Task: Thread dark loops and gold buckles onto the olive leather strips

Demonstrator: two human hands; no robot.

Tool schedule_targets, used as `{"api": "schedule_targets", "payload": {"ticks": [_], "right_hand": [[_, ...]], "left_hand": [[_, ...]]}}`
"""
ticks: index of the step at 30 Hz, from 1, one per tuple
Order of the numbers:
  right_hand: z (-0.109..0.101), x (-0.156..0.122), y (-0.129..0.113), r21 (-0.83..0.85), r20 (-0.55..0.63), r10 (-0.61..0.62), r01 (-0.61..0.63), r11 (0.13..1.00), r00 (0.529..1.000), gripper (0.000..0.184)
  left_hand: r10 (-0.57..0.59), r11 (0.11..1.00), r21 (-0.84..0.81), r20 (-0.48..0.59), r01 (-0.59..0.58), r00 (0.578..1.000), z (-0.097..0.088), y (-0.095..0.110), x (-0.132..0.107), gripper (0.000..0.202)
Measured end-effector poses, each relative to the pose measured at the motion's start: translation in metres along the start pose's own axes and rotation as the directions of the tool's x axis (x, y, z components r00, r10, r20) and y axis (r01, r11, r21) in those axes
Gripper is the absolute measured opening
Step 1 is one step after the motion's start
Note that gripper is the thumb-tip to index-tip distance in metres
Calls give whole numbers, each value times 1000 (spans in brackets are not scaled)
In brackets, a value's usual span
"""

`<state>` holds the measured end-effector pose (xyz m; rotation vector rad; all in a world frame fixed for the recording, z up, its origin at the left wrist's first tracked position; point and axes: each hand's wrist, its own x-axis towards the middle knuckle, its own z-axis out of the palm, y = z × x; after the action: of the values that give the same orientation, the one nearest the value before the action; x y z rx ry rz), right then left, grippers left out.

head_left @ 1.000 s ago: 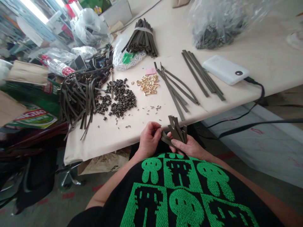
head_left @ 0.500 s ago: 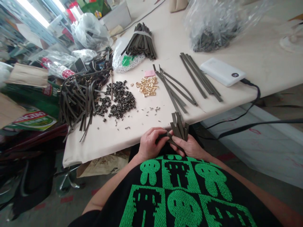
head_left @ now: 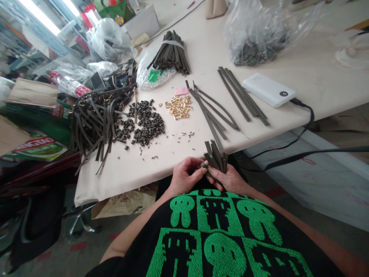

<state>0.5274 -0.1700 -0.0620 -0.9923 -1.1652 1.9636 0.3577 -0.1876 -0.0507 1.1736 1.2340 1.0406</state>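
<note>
The right hand (head_left: pixel 229 177) grips a small bunch of dark strips (head_left: pixel 215 156), ends standing up, at the near edge of the surface (head_left: pixel 311 65). The left hand (head_left: pixel 184 176) pinches one strip's end against them, fingers closed on it; whether a small part sits between the fingertips cannot be told. Just beyond lie dark loops (head_left: pixel 145 123), gold clips (head_left: pixel 178 105) and scattered tiny bits. A tangled heap of fitted strips (head_left: pixel 95 123) at the left suggests much is done, while loose strips (head_left: pixel 213 109), a second row (head_left: pixel 242 96), a tied bundle (head_left: pixel 172 52) and a full bag (head_left: pixel 253 42) look left to do. A power bank (head_left: pixel 269 90) lies right.
</note>
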Motion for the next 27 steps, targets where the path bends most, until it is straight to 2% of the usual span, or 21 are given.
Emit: {"api": "schedule_targets", "payload": {"ticks": [2,4,6,9,13,15,19,23,27], "right_hand": [[1,1,-1,-6,-9,3,-3,1000,1000,43],[1,1,-2,-24,-1,9,-9,1000,1000,43],[1,1,-5,-42,26,17,-16,999,1000,41],[1,-1,-6,-44,67,23,-20,999,998,36],[1,-5,-9,-62,69,32,-28,998,997,33],[1,-6,-11,-84,64,42,-36,996,997,34],[1,-4,-11,-133,62,35,-26,991,997,34],[1,-2,-6,-139,75,42,-31,990,996,35],[1,-5,-4,-88,50,59,-54,995,997,40]], "left_hand": [[-22,996,-80,31,25,999,0,3,1,38],[-64,986,-155,27,67,998,0,6,2,37],[-112,970,-219,-18,106,994,-1,10,2,29],[-128,955,-281,-107,94,986,-2,12,3,25],[-80,976,-213,-214,33,974,-4,13,3,24],[-92,984,-165,-176,63,980,-4,15,1,26],[-115,987,-120,-33,110,993,-4,21,-2,37],[-103,993,-60,-64,100,993,-5,21,0,38],[-210,964,-181,-74,194,975,-2,16,2,41]]}}
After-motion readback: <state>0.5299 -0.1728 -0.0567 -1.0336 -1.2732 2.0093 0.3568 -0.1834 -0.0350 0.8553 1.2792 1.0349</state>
